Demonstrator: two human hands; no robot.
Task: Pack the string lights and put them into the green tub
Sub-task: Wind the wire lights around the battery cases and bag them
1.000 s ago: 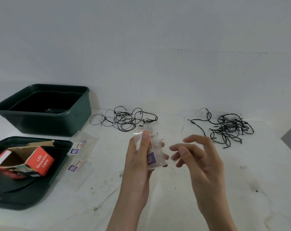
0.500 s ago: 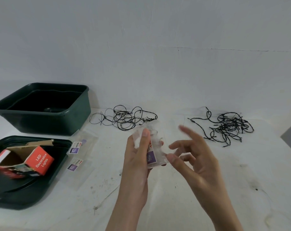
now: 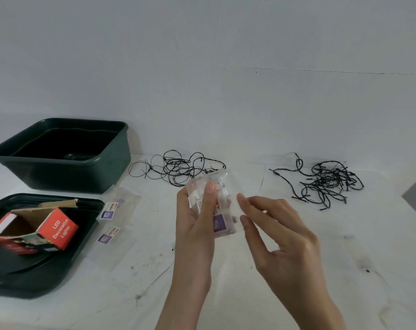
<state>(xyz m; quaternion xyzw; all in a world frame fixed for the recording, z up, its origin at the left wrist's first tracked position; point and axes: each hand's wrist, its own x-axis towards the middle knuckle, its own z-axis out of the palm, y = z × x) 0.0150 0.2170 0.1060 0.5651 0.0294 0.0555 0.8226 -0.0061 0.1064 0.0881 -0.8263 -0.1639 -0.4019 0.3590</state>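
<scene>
step: opening clear bag (image 3: 222, 211), likely
hands: left hand (image 3: 193, 231) grips it; right hand (image 3: 283, 236) slack, touching its edge
string lights (image 3: 178, 169): tangled on tabletop (image 3: 226, 296), outside green tub (image 3: 111, 169)
next: spread mouth; coil a tangle

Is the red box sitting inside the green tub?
No, the red box lies on the dark tray in front of the green tub.

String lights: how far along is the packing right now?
Done: nothing packed; no lights show in the green tub. In hand: the left hand grips a clear plastic bag, with the right hand fingertips at its edge. Left: both string light bundles lie loose on the table; two more bags wait near the tub.
</scene>
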